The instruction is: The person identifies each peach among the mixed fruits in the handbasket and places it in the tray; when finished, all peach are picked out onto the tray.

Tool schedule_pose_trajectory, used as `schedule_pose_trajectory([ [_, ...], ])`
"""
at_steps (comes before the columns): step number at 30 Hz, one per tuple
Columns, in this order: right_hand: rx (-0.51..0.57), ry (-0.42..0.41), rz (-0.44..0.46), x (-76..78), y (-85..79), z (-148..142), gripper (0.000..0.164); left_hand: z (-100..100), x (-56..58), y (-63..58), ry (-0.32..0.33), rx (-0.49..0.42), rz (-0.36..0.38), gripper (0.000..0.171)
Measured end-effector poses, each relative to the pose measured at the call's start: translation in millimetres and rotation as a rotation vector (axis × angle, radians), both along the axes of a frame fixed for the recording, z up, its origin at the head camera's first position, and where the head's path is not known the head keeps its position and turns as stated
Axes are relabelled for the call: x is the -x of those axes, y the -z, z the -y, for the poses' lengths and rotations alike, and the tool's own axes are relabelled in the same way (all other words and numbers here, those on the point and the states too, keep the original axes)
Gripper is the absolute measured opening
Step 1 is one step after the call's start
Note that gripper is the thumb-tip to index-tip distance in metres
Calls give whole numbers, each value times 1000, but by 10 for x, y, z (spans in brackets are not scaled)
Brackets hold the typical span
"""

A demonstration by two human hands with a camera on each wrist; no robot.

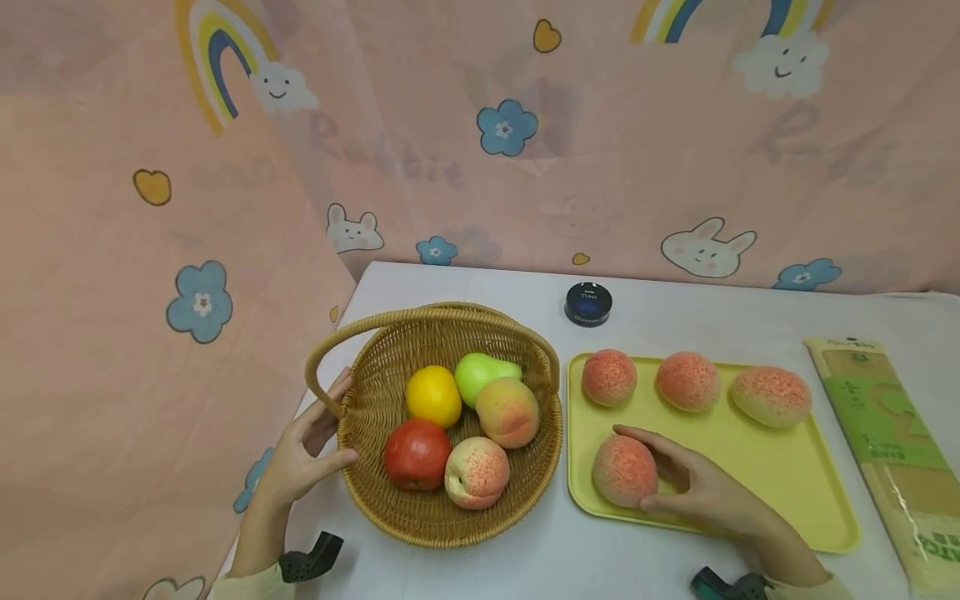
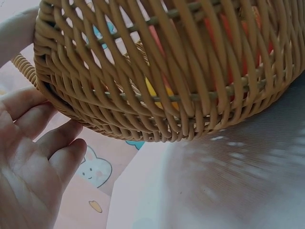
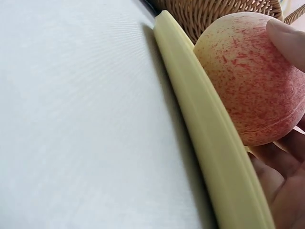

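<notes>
My left hand (image 1: 303, 458) grips the left side of a wicker basket (image 1: 450, 535), thumb at the rim and fingers along the outside below the handle. In the left wrist view its fingers (image 2: 66, 148) touch the woven wall (image 2: 190, 71). Inside the basket lie a red apple (image 1: 416, 454), a yellow round fruit (image 1: 434, 397), a green pear (image 1: 480, 375) and two peaches (image 1: 507, 413). On the right, my right hand (image 1: 705, 487) holds a pink-speckled peach (image 1: 625, 472) between thumb and fingers, over the front left corner of a yellow tray (image 1: 780, 467). This peach (image 3: 252, 76) is close by the tray's rim.
Three more pink-speckled peaches (image 1: 687, 382) line the tray's back edge. Behind stands a dark round tuna tin (image 1: 588, 303). A long green-and-tan packet (image 1: 885, 433) lies right of the tray. A pink printed cloth (image 1: 450, 200) hangs at the back and left of the white table (image 1: 480, 575).
</notes>
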State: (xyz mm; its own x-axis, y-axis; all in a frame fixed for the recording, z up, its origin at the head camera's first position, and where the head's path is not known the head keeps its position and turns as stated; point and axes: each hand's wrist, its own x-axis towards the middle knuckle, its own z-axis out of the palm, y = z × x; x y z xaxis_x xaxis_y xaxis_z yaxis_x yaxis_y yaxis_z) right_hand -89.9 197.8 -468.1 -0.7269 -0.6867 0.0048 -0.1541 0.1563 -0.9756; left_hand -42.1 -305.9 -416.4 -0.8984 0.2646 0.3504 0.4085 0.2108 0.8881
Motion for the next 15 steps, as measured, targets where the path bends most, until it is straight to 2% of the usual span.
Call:
schedule_pose_trajectory([
  [7,-56,24,9,-14,-11,-8,75,-14,-3,-36,-24,17,24,90],
  [11,-95,55,-45,-22,-111,2,77,-14,-1,-35,-22,17,25,89],
  [15,-61,89,-136,-45,-278,39,77,-9,-11,-29,-25,20,27,89],
])
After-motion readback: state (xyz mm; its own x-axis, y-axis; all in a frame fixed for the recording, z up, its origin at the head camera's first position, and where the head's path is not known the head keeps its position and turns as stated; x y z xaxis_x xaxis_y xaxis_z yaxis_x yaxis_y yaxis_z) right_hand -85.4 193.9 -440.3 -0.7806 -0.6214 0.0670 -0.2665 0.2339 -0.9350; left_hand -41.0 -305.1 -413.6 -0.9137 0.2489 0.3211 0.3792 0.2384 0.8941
